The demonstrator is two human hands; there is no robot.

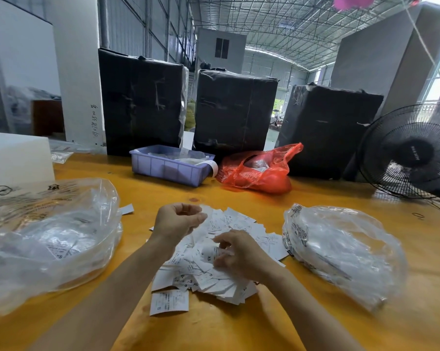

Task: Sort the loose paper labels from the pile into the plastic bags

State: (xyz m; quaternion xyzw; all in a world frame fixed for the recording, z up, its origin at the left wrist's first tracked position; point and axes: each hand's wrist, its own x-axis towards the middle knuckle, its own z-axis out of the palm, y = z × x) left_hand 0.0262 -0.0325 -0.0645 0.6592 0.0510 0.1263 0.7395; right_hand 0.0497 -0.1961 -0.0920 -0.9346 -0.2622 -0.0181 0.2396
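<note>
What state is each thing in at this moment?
Label pile: loose, spread on the table.
Left bag: open, some labels inside.
Right bag: lying crumpled, mouth unclear.
Left hand: curled above the pile.
Right hand: fingers picking at labels.
Red bag: open, slumped.

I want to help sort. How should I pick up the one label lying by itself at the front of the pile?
Take the single label by its near long edge, coming from the front of the table. It lies flat, apart from the label pile, and that side is bare wood. Flat paper probably needs sliding or lifting at a corner before your fingers can pinch it.
</note>
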